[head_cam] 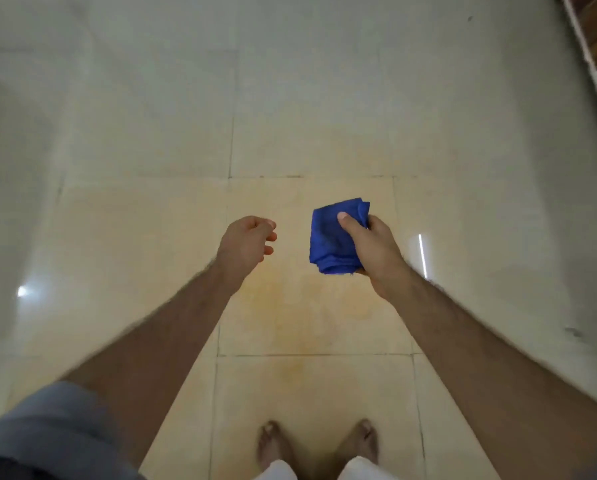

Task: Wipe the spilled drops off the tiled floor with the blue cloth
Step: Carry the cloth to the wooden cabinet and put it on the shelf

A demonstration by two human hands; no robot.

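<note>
tiled floor [134, 237] glossy, beige, fills frame | blue cloth [328, 240] folded, right of centre, clamped in right hand [376, 251], thumb on top, fingers under | left hand [246, 242] empty, fingers loosely curled, apart from cloth | bare feet bottom centre

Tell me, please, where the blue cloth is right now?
In the head view, the blue cloth is folded in the right hand, held above the tiled floor, right of the empty left hand.

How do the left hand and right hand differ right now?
The right hand pinches the folded blue cloth with the thumb on top; the left hand holds nothing. Left fingers curl loosely inward; right fingers wrap under the cloth. Both hover above the tiled floor, forearms bare.
</note>
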